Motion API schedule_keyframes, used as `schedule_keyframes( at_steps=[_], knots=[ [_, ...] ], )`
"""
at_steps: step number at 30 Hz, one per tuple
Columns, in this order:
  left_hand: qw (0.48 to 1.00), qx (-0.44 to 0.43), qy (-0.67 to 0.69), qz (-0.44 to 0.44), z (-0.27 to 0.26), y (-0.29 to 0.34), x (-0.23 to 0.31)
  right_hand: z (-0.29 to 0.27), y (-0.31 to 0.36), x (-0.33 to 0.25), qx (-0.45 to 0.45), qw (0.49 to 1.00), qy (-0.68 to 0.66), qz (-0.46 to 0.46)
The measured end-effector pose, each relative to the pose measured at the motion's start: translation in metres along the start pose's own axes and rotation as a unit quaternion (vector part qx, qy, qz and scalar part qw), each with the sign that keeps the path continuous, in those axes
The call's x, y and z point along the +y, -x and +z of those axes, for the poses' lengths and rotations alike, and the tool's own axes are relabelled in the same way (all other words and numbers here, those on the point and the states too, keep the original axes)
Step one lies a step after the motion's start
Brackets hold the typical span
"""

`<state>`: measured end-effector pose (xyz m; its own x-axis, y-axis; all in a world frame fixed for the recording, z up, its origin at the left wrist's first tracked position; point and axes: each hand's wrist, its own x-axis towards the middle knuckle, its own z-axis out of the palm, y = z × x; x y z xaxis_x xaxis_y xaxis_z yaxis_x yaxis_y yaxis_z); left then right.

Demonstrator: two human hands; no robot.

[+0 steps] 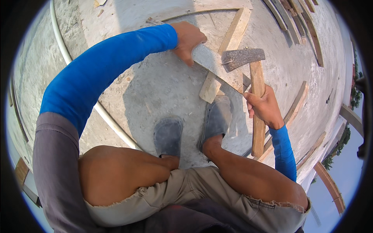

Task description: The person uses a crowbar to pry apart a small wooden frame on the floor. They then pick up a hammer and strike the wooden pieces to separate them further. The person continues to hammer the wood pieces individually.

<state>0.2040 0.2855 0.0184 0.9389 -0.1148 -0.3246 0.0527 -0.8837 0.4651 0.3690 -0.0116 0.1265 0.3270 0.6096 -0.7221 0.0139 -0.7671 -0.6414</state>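
My right hand (pixel 265 104) grips the wooden handle of a hatchet (pixel 243 58), its worn dark metal head raised above a board. The handle end points down toward my right knee. My left hand (pixel 187 40) holds the far left end of the pale wooden board (pixel 211 62), thumb along its near edge and the other fingers partly hidden. This board slants down to the right and lies across a wooden strip (pixel 210 86), with another length of timber (pixel 236 29) sticking out on its far side. The hatchet head hides part of the board.
My feet in grey clogs (pixel 168 136) are close to the board on the concrete floor (pixel 143 93). A white pipe (pixel 112 122) runs along the left. Several timber lengths (pixel 297 19) lie at the far right, and another strip (pixel 295 105) is beside my right forearm.
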Motion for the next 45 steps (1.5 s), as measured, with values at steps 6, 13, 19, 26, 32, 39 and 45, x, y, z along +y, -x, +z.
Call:
schedule_keyframes(
  at_steps=[6, 13, 19, 26, 32, 39, 45],
  knots=[
    [0.989, 0.113, -0.078, -0.047, 0.021, 0.020, 0.008, 0.006, 0.006, 0.012, -0.011, 0.990, -0.143, 0.009],
    [0.965, 0.167, -0.196, -0.053, 0.047, 0.029, 0.016, -0.007, 0.013, 0.036, 0.042, 0.971, -0.236, -0.005],
    [0.979, 0.125, -0.157, -0.043, 0.033, 0.013, 0.006, -0.009, 0.018, 0.034, 0.020, 0.986, -0.164, -0.035],
    [0.988, 0.090, -0.121, -0.031, 0.020, 0.008, 0.004, -0.011, -0.001, 0.016, -0.067, 0.981, -0.181, -0.001],
    [0.990, 0.081, -0.110, -0.025, 0.014, 0.008, 0.005, -0.036, -0.027, 0.008, -0.122, 0.986, -0.109, 0.007],
    [0.993, 0.080, -0.082, -0.037, 0.016, 0.008, 0.007, -0.054, -0.049, -0.007, -0.106, 0.993, 0.045, 0.022],
    [0.992, 0.063, -0.094, -0.051, 0.016, 0.008, 0.008, -0.047, -0.039, -0.021, -0.082, 0.992, 0.086, 0.036]
  ],
)
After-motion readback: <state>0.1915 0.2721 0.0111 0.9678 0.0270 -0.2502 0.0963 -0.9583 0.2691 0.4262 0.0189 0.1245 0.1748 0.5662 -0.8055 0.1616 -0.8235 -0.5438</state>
